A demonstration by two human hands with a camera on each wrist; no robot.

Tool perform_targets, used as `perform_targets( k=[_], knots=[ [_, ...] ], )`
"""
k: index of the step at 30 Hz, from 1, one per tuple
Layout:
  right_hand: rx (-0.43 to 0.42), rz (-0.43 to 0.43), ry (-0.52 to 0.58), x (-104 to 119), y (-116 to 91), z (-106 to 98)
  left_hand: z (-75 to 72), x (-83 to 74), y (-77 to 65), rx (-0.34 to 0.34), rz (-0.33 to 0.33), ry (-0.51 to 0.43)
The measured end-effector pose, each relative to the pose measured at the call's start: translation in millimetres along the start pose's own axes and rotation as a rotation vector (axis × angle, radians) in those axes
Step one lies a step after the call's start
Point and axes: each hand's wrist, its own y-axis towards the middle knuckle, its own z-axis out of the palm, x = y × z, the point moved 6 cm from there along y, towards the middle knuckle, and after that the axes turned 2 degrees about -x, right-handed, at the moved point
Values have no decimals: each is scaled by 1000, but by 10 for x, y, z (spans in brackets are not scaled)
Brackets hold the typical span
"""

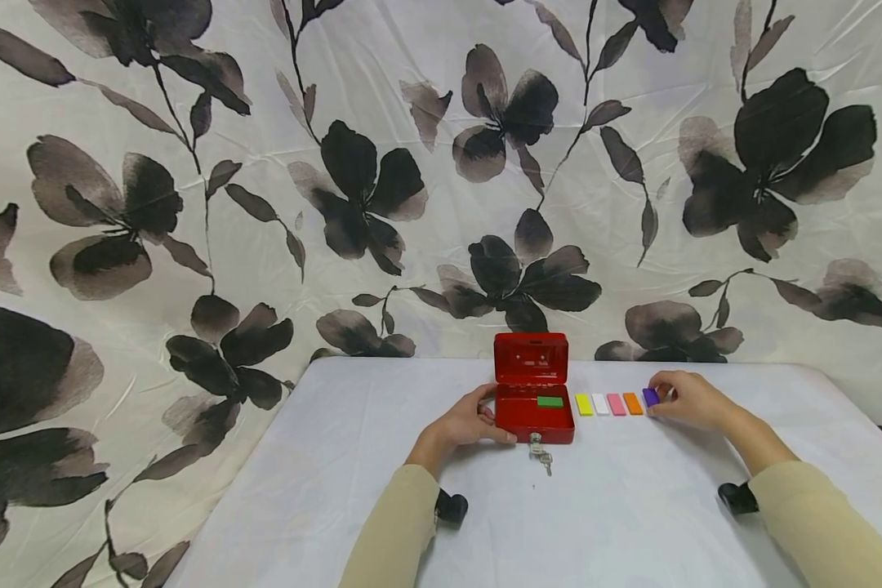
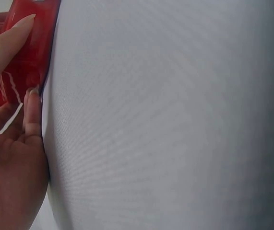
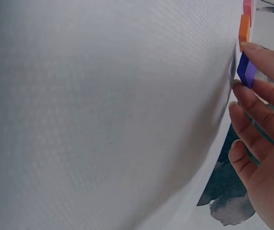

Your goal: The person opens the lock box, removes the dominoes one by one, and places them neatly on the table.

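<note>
A red metal cash box [image 1: 535, 434] stands with its lid raised, a green block [image 1: 550, 402] lying inside it. My left hand [image 1: 465, 425] grips the box at its left front corner, the thumb on the front face and the other fingers along the side, as the left wrist view also shows. Between thumb and fingertips my right hand [image 1: 694, 400] pinches a purple block [image 3: 247, 72]. That block is at the right end of a row, beside an orange block [image 1: 633, 403]. Further left in the row lie pink [image 1: 616, 404], white [image 1: 600, 404] and yellow [image 1: 584, 404] blocks.
Two small keys [image 1: 545, 461] hang from the lock at the box front. A white cloth [image 1: 603, 523] covers the table. Behind it hangs a floral curtain [image 1: 426, 65]. A black wrist device [image 1: 452, 508] sits below my left sleeve, another [image 1: 738, 497] by the right.
</note>
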Motion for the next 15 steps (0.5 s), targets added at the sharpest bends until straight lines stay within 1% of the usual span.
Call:
perform_targets(
  k=[7,10,15],
  knots=[
    [0,-13,2,11,14,5,1,-1,6,2,8,8],
    [4,-17,-3,17,13,9,4,3,10,2,4,-3],
    [20,-2,-9,19,25,10,3,12,12,-2,5,0]
  ],
)
